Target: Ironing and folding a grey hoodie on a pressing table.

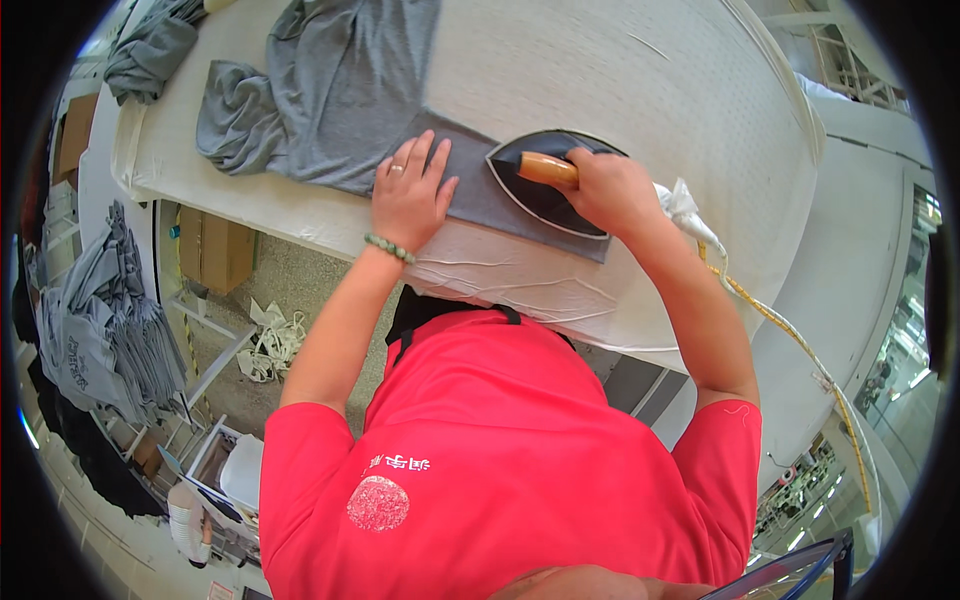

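Note:
A grey knit garment (345, 95) is spread over the pale cloth-covered ironing table (590, 75), with one narrow section, perhaps a sleeve, stretched to the right along the near edge. My left hand (410, 195) lies on that section with its fingers extended, wearing a ring and a beaded bracelet. To its right, my right hand (618, 190) grips the wooden handle of a dark iron (540, 200). The iron rests on the narrow section, whose end shows just past it. Its soleplate is hidden underneath.
From the iron, a yellow-and-white hose (765, 308) runs off to the right. Another bunched grey garment (150, 50) sits at the table's far left. Left of the table, several grey garments (110, 320) hang in a stack, and a cardboard box (225, 250) stands beneath. White strips (272, 345) lie on the floor.

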Available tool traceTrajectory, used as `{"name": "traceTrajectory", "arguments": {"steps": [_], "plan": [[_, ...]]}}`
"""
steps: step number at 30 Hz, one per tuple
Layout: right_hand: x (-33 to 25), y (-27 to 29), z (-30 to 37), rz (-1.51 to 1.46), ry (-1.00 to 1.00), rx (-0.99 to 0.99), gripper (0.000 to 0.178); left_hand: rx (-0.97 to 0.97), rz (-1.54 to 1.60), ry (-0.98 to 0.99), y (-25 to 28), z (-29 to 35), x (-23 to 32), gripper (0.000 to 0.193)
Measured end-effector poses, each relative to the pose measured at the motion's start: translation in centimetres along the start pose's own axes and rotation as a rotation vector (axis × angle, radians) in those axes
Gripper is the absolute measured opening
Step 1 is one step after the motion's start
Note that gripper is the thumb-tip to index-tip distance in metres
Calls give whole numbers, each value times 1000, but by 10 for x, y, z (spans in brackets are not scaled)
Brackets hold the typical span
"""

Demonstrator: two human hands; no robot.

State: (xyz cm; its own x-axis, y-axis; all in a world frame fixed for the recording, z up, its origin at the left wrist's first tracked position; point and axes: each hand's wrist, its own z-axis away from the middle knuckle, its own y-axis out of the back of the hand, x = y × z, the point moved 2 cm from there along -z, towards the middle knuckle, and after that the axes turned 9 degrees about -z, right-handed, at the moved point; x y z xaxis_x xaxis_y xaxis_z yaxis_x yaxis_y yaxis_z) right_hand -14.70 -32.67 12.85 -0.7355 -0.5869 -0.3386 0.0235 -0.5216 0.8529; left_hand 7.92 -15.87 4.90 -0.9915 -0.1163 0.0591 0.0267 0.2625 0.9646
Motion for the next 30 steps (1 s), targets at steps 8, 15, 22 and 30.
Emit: {"name": "traceTrajectory", "arguments": {"steps": [8, 15, 22, 30], "plan": [[-86, 28, -104, 66, 199, -100, 29, -138, 31, 78, 37, 76, -32, 53], [-104, 41, -125, 232, 279, -301, 32, -123, 350, 21, 48, 85, -66, 39], [-137, 11, -101, -101, -146, -166, 39, -118, 827, 657, 47, 88, -172, 21], [-184, -39, -40, -174, 15, -321, 30, -148, 1298, 1333, 28, 77, -228, 27]]}}
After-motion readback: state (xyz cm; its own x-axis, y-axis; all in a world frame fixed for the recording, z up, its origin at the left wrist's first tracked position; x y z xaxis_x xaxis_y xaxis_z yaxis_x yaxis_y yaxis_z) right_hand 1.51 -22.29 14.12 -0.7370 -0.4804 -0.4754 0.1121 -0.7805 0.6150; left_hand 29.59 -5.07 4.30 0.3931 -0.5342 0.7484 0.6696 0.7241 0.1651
